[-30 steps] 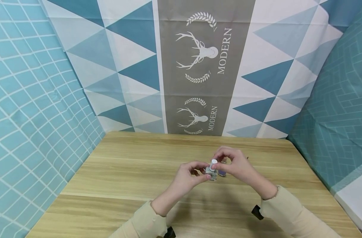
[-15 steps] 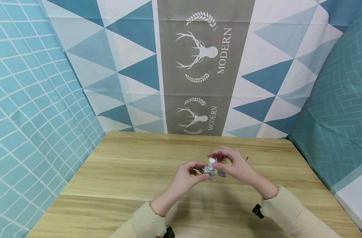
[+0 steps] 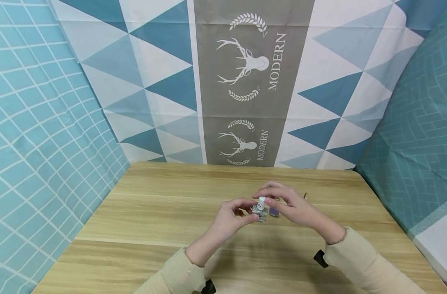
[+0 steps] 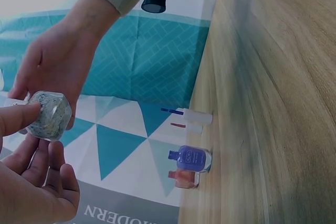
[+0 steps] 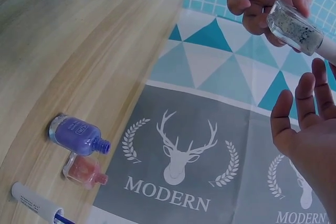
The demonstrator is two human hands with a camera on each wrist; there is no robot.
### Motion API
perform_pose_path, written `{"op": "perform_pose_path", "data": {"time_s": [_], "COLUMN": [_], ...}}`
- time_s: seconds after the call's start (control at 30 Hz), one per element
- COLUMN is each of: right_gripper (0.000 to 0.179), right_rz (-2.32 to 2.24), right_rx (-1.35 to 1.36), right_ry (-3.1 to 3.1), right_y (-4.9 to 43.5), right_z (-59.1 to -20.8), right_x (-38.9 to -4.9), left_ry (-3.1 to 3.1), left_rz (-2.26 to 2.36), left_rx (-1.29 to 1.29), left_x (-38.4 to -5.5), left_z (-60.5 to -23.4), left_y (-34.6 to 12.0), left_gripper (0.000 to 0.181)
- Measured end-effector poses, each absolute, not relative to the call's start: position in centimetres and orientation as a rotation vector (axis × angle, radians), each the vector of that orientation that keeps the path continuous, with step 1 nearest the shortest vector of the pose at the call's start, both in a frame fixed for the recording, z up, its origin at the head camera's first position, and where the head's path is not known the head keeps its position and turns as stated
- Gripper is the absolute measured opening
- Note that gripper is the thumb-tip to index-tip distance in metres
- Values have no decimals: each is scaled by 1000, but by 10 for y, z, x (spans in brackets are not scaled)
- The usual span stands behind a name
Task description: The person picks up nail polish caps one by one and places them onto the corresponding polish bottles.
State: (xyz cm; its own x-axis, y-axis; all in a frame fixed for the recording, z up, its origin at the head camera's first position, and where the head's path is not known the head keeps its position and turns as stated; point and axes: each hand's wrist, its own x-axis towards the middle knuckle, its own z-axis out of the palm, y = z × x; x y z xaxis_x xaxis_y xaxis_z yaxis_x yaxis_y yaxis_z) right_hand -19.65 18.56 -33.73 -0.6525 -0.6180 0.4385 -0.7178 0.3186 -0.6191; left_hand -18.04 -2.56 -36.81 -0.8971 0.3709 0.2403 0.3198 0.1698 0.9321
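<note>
While the left hand (image 3: 227, 220) is pinching the glitter bottle (image 3: 260, 213) between its thumb (image 3: 248, 221) and opposing fingers, the right hand (image 3: 294, 205) is shifting at the white cap (image 3: 261, 203): a second ago its thumb and index finger were closing on that cap, and now the index finger is reaching across behind it while the thumb is lying at its side. Whether those two are pressing on the cap I cannot tell; the right hand's other fingers (image 5: 305, 94) are fanning apart, slightly bent, holding nothing. The bottle is staying almost where it was, above the table (image 3: 164, 196), so the movement is probably a turn of the cap or a fresh grip; the cap is sitting on the bottle's neck. The glass is looking clear, thick and angular, with dark flecks showing inside, the cap smooth and plain. Beyond the hands, a purple bottle (image 5: 77, 134) and a pink bottle (image 5: 84, 170) are standing uncapped side by side, glossy and narrow-necked. Near them a longer cap (image 4: 199, 117) and a shorter cap (image 4: 195, 128) are standing upside down, their coated brushes pointing upward, blue and red. Below, pale streaked wood grain is running across the table; behind, creased patterned cloth (image 3: 241, 110) is hanging.
</note>
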Motion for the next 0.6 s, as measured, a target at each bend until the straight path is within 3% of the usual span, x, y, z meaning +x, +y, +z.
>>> {"op": "perform_pose_path", "data": {"time_s": [0.6], "right_gripper": [21], "right_rz": [1258], "right_rx": [1169], "right_ry": [-2358], "right_y": [183], "right_z": [-341], "right_x": [-200], "left_ry": [2342], "left_rz": [1901], "left_rx": [708], "left_x": [-185], "left_z": [-377], "left_y": [-25], "left_gripper": [28]}}
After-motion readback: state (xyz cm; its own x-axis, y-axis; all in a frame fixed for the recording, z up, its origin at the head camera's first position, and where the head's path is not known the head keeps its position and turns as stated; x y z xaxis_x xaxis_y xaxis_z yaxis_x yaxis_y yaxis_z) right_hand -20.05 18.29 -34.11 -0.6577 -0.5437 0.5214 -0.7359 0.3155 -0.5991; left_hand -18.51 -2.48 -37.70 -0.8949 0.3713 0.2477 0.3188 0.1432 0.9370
